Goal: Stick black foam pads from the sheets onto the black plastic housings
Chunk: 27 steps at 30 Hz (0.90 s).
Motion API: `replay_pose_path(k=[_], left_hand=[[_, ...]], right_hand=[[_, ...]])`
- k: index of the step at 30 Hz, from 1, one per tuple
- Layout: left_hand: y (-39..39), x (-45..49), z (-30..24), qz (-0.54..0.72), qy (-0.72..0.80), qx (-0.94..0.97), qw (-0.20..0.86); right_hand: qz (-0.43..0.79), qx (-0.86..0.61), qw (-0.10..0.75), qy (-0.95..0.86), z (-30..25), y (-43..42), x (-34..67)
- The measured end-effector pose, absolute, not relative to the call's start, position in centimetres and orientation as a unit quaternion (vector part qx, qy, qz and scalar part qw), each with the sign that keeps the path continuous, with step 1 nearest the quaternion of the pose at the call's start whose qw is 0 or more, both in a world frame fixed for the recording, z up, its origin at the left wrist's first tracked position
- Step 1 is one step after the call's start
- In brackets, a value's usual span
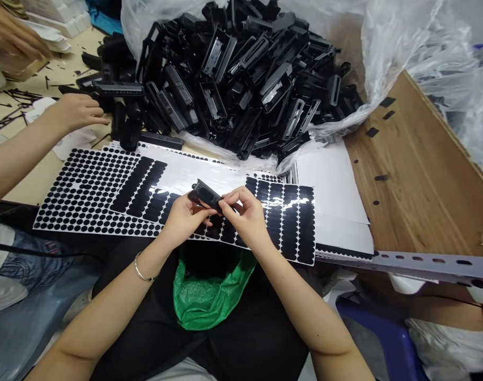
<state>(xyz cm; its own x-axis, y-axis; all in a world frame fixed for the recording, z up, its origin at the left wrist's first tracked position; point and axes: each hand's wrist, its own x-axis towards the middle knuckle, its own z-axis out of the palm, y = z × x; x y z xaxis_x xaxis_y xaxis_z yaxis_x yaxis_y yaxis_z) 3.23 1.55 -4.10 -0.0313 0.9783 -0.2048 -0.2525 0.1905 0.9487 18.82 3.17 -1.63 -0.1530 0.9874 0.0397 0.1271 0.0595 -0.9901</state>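
Observation:
Between my two hands is a black plastic housing [206, 194], tilted above the sticker sheets. My left hand [185, 218] grips its left end, thumb along the near side. At its right end, my right hand [244, 214] has thumb and forefinger pinched on the part; whether a sticker is under them I cannot make out. Beneath both hands lies a white sheet of black oblong stickers [291, 222]. Another sheet, with round black stickers [82, 198], spreads out to the left. An opened green bag [202, 309] sits on my lap below the hands.
A large heap of black plastic housings [225, 74] fills the back, in a clear plastic bag [396, 42]. Another person's hand [72, 112] reaches in at the left. White sheets [329, 180] and a wooden board [416, 174] lie to the right, a metal rail [428, 263] along the edge.

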Motion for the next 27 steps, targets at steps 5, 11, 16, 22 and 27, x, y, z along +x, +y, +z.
replay_pose_path(k=[5,11,16,22,27], left_hand=[[1.5,3.3,-4.0,0.508,0.489,0.378,0.6],[1.7,3.1,-3.9,0.5,0.462,0.378,0.627],[1.8,2.6,-4.1,0.522,0.423,0.368,0.643],[1.8,2.6,-4.2,0.528,0.42,0.36,0.645],[1.9,2.4,-4.3,0.523,0.416,0.348,0.658]], right_hand=[[0.614,-0.449,0.398,-0.512,-1.5,3.9,19.4],[0.623,-0.433,0.373,-0.534,-1.4,3.6,19.1],[0.709,-0.416,0.337,-0.459,-0.7,4.0,20.1],[0.682,-0.426,0.354,-0.477,-0.3,4.1,21.1],[0.658,-0.436,0.343,-0.509,-0.6,3.7,21.1]])
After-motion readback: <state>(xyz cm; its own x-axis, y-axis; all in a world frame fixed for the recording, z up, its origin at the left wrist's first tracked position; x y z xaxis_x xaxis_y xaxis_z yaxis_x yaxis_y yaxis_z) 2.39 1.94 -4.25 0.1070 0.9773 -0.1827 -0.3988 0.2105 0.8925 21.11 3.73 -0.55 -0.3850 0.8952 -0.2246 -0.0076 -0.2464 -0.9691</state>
